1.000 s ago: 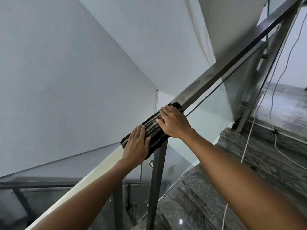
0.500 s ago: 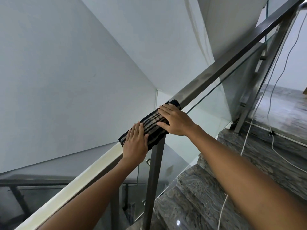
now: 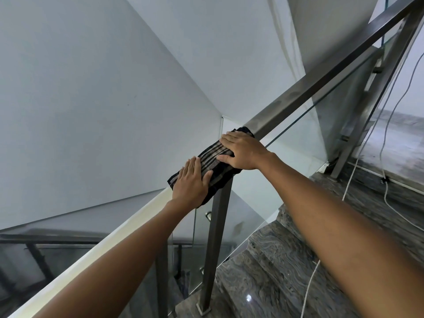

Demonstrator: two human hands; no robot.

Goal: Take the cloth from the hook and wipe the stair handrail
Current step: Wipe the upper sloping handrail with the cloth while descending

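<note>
A dark striped cloth [image 3: 212, 160] lies draped over the sloping metal stair handrail [image 3: 321, 83], just above a steel post. My left hand [image 3: 191, 182] presses flat on the cloth's lower end with straight fingers. My right hand [image 3: 242, 150] lies flat over the cloth's upper end, fingers stretched across the rail. The rail rises to the upper right, its bare top showing smudges beyond the cloth.
A steel post [image 3: 215, 244] and glass panels [image 3: 305, 131] stand under the rail. Marble steps [image 3: 275, 260] climb on the right, with white cables [image 3: 387, 196] trailing over them. A white wall [image 3: 91, 88] fills the left; a lower stair flight shows through the glass at bottom left.
Both hands and the cloth have crept slightly up the rail. My right hand has flattened more across the cloth's upper end.
</note>
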